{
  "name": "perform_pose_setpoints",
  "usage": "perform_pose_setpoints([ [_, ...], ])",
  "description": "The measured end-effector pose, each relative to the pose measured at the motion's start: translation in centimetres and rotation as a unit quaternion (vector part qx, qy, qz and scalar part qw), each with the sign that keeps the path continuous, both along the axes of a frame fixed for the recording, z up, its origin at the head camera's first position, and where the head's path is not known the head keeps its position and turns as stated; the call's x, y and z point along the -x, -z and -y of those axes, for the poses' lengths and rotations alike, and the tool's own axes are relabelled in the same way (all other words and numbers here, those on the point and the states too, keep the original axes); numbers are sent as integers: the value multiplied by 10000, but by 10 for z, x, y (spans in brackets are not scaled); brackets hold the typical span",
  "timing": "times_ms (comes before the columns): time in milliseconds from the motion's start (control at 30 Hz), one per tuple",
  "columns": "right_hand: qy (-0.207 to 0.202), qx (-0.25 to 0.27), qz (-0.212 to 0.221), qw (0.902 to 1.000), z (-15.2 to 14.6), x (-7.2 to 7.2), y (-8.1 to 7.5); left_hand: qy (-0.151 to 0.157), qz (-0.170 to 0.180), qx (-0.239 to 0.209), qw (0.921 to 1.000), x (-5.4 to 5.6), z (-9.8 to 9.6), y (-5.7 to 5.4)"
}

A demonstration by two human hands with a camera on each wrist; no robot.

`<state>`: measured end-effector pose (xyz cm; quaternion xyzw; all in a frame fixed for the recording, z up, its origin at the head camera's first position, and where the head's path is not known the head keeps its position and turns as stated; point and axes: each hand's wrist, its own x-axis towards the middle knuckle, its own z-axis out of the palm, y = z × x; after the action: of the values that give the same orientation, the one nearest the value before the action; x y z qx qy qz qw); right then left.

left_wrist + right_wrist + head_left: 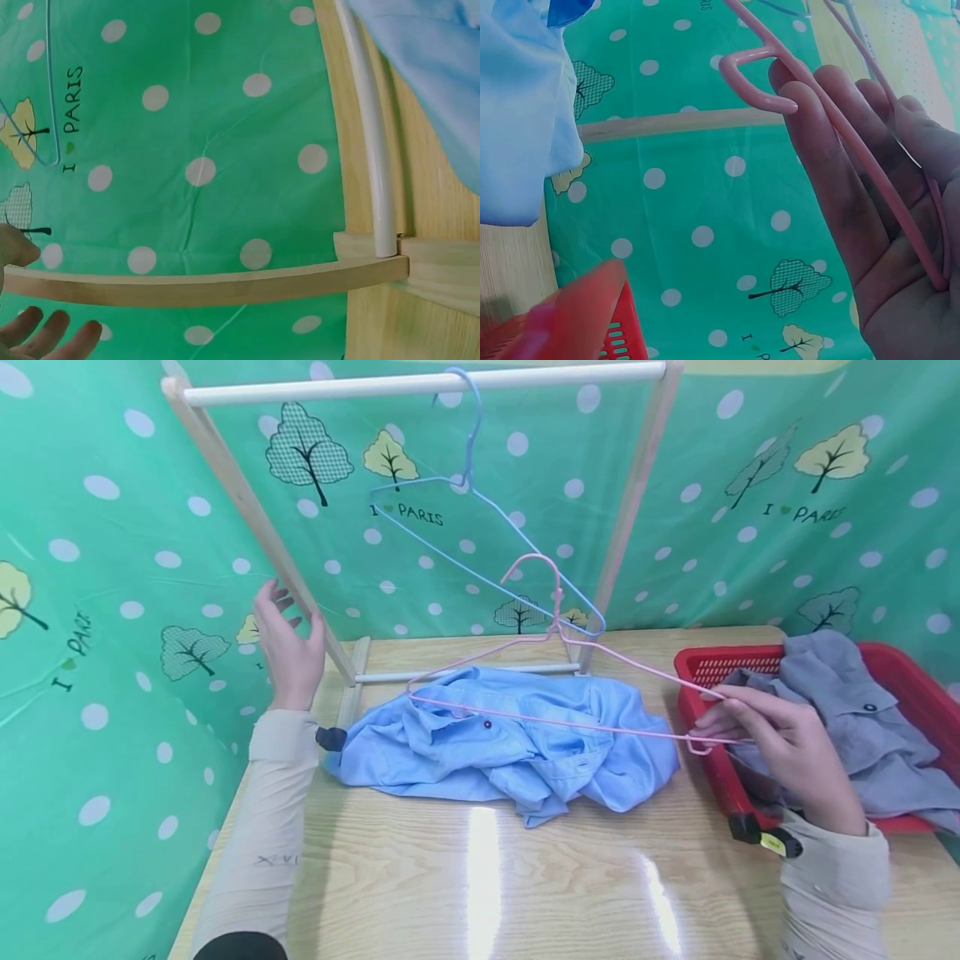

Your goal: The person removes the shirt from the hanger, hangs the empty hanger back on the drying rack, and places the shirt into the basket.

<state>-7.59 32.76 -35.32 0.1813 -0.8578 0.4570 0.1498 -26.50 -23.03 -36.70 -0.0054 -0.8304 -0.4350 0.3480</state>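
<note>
My right hand (791,756) holds a pink hanger (557,610) by one end, with thumb and fingers on its wire. In the right wrist view the hanger's small side hook (750,86) juts out beside the index finger. The hanger's hook points up, and its other end reaches over a crumpled blue shirt (525,735) lying on the table. My left hand (288,652) is raised beside the left wooden post (247,510) of a rack, fingers spread and loosely bent. In the left wrist view its thumb (16,246) and fingers show on either side of the post.
A blue hanger (525,537) hangs on the rack's white top rail (322,391). On the right stands a red basket (720,768) with grey clothing (862,718) inside. A green dotted cloth (97,652) encloses the back and sides of the wooden table (405,877).
</note>
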Motion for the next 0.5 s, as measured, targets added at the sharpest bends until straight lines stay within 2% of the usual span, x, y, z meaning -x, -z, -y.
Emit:
perform_pose_setpoints([
  [200, 116, 64, -94, 9999, 3, 0, -1, -12, 307, -298, 9991, 5, -1, -5],
  [500, 70, 25, -181, 9998, 9, 1, 0, -164, 189, -596, 9979, 11, -4, -5],
])
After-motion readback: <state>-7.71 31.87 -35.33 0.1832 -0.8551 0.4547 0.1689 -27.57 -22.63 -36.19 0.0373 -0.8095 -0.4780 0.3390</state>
